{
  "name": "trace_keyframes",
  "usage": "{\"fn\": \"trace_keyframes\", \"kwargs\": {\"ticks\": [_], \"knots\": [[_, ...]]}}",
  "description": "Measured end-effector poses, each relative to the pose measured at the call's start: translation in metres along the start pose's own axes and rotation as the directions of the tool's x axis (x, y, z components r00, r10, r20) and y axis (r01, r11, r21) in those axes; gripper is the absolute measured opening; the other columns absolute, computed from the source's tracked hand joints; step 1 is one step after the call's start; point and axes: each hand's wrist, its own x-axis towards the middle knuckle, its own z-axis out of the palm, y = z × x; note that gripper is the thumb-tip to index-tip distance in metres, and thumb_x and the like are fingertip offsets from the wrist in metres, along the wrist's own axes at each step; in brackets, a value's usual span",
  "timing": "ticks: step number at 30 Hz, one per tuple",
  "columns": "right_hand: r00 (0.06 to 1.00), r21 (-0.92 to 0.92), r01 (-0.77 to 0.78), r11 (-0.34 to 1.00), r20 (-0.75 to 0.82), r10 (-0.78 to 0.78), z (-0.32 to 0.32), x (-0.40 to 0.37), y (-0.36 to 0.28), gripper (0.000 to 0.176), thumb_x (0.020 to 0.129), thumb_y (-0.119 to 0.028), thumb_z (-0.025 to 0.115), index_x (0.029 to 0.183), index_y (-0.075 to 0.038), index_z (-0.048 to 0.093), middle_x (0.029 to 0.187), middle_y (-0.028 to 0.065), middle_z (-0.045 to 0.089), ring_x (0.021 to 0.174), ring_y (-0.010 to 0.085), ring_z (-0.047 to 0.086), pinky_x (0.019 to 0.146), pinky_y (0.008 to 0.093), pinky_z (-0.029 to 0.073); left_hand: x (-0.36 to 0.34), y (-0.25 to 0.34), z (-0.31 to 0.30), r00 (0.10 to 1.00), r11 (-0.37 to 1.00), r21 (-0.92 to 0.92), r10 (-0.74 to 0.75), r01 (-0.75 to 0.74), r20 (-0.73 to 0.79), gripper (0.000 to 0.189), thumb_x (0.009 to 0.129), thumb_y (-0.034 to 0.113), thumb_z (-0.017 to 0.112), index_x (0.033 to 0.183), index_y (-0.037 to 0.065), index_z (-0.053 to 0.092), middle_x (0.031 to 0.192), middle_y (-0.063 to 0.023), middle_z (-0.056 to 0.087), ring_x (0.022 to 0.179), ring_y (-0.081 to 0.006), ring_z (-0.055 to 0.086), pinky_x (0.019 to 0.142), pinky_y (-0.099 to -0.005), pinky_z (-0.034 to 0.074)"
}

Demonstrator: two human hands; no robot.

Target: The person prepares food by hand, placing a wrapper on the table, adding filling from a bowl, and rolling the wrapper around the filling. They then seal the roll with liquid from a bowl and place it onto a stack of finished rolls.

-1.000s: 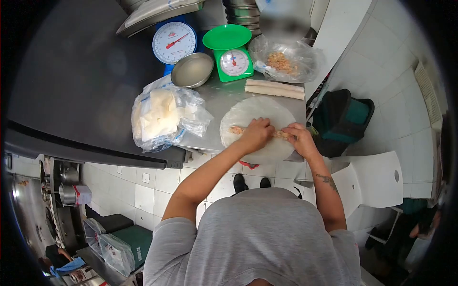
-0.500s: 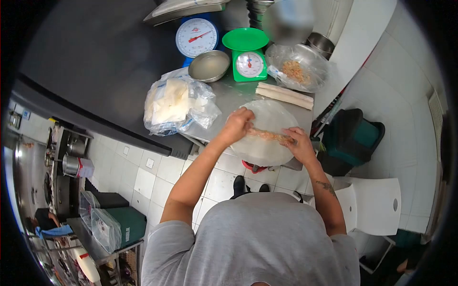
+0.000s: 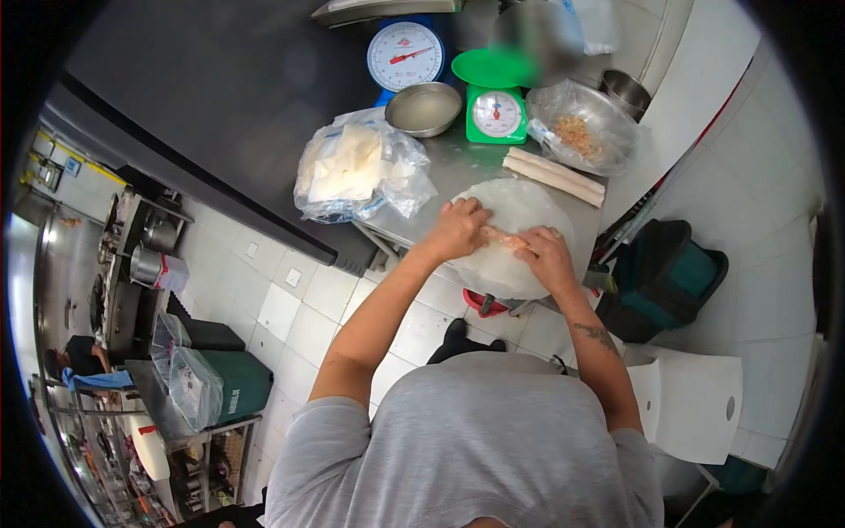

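Note:
A round translucent white sheet [image 3: 519, 198] lies at the front of the metal table. A strip of pinkish-orange filling [image 3: 504, 238] runs across it between my hands. My left hand [image 3: 458, 229], fingers bent together, presses on the strip's left end. My right hand [image 3: 547, 253] has its curled fingers on the right end. Just behind the sheet, two pale rolls [image 3: 554, 176] lie side by side. Left of it, an opened plastic bag holds pale sheets [image 3: 349, 165]. At the back right, a plastic-lined bowl contains more filling [image 3: 574, 134].
A metal bowl of cloudy liquid [image 3: 423, 108] stands before the blue scale [image 3: 405, 55], beside the green scale [image 3: 495, 114]. A small metal pot [image 3: 625, 91] is at the back right. Right of the table are a dark green bin [image 3: 669, 277] and a white chair [image 3: 695, 400].
The view has shifted, so the table items appear further right. My hands have come closer together over the filling, and the strip between them looks shorter.

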Motion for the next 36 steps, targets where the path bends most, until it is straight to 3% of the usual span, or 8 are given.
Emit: {"fn": "trace_keyframes", "kwargs": {"ticks": [4, 7, 10, 22, 26, 28, 31, 36], "knots": [[0.999, -0.022, 0.040, 0.999, 0.030, -0.039, 0.007, -0.002, 0.007, 0.027, 0.072, -0.014, 0.076, 0.096, -0.004, 0.071, 0.092, 0.0068, 0.063, 0.092, 0.0285, 0.056, 0.083, 0.0397, 0.045, -0.012, -0.038, -0.014, 1.000, 0.999, -0.031, -0.012, 0.011, -0.029, 0.053, 0.071, 0.020, 0.078, 0.120, 0.010, 0.061, 0.113, -0.0101, 0.057, 0.109, -0.0304, 0.054, 0.089, -0.0434, 0.040], [0.988, -0.148, 0.041, 0.988, -0.143, -0.062, 0.012, 0.002, -0.012, 0.025, 0.072, -0.013, 0.075, 0.095, -0.004, 0.071, 0.091, 0.0064, 0.062, 0.090, 0.0281, 0.056, 0.081, 0.0396, 0.045, -0.011, -0.047, -0.022, 1.000, 0.996, -0.088, 0.002, -0.003, -0.013, 0.054, 0.069, 0.018, 0.079, 0.120, 0.009, 0.062, 0.114, -0.0102, 0.057, 0.110, -0.0311, 0.054, 0.090, -0.0434, 0.040], [0.999, -0.061, 0.041, 0.997, 0.010, -0.040, 0.022, 0.004, -0.007, 0.027, 0.072, -0.016, 0.075, 0.096, -0.005, 0.071, 0.092, 0.0048, 0.062, 0.091, 0.0269, 0.056, 0.082, 0.0393, 0.044, -0.006, -0.041, -0.012, 0.998, 0.990, -0.129, 0.055, -0.059, -0.033, 0.048, 0.070, 0.016, 0.078, 0.115, 0.009, 0.064, 0.109, -0.0094, 0.058, 0.107, -0.0303, 0.055, 0.088, -0.0427, 0.041], [0.997, -0.287, 0.035, 0.957, -0.062, -0.055, 0.052, 0.015, -0.024, 0.025, 0.071, -0.012, 0.075, 0.095, -0.008, 0.071, 0.100, 0.0033, 0.060, 0.099, 0.0234, 0.055, 0.086, 0.0393, 0.044, 0.009, -0.025, 0.005, 0.972, 0.959, -0.165, 0.219, -0.229, -0.080, 0.028, 0.078, 0.019, 0.071, 0.104, 0.009, 0.065, 0.101, -0.0084, 0.058, 0.099, -0.0289, 0.055, 0.083, -0.0426, 0.041], [0.985, -0.138, -0.167, 0.976, -0.076, 0.157, 0.012, 0.010, -0.026, 0.058, 0.070, -0.017, 0.079, 0.123, -0.006, 0.061, 0.119, 0.0107, 0.056, 0.112, 0.0296, 0.051, 0.098, 0.0420, 0.041, 0.016, -0.030, 0.012, 0.957, 0.957, -0.105, 0.278, -0.270, 0.078, 0.037, 0.077, 0.024, 0.074, 0.109, 0.008, 0.064, 0.106, -0.0098, 0.058, 0.101, -0.0307, 0.055, 0.084, -0.0429, 0.041], [0.971, -0.163, -0.213, 0.963, 0.072, 0.227, -0.026, -0.004, -0.015, 0.073, 0.069, -0.015, 0.080, 0.134, -0.002, 0.051, 0.128, 0.0158, 0.050, 0.117, 0.0328, 0.048, 0.101, 0.0402, 0.040, 0.017, -0.031, 0.008, 0.961, 0.960, -0.113, 0.267, -0.258, 0.068, 0.037, 0.077, 0.024, 0.074, 0.109, 0.008, 0.064, 0.107, -0.0098, 0.057, 0.101, -0.0304, 0.055, 0.084, -0.0428, 0.041], [0.941, -0.074, -0.317, 0.946, 0.104, 0.323, -0.043, -0.027, 0.005, 0.062, 0.069, -0.008, 0.078, 0.128, -0.004, 0.057, 0.122, 0.0142, 0.054, 0.111, 0.0338, 0.052, 0.094, 0.0386, 0.044, 0.019, -0.012, 0.007, 0.959, 0.944, -0.166, 0.283, -0.284, -0.030, 0.033, 0.078, 0.022, 0.072, 0.107, 0.008, 0.064, 0.106, -0.0089, 0.057, 0.100, -0.0290, 0.055, 0.082, -0.0421, 0.041], [0.985, -0.094, -0.164, 0.982, 0.043, 0.168, -0.027, -0.034, 0.028, 0.044, 0.070, -0.003, 0.075, 0.113, -0.006, 0.066, 0.106, 0.0083, 0.060, 0.097, 0.0309, 0.056, 0.086, 0.0374, 0.047, 0.037, 0.022, 0.041, 0.911, 0.902, -0.145, 0.412, -0.407, 0.009, 0.035, 0.079, 0.021, 0.071, 0.109, 0.007, 0.063, 0.105, -0.0090, 0.057, 0.099, -0.0287, 0.055, 0.081, -0.0405, 0.042]]}}
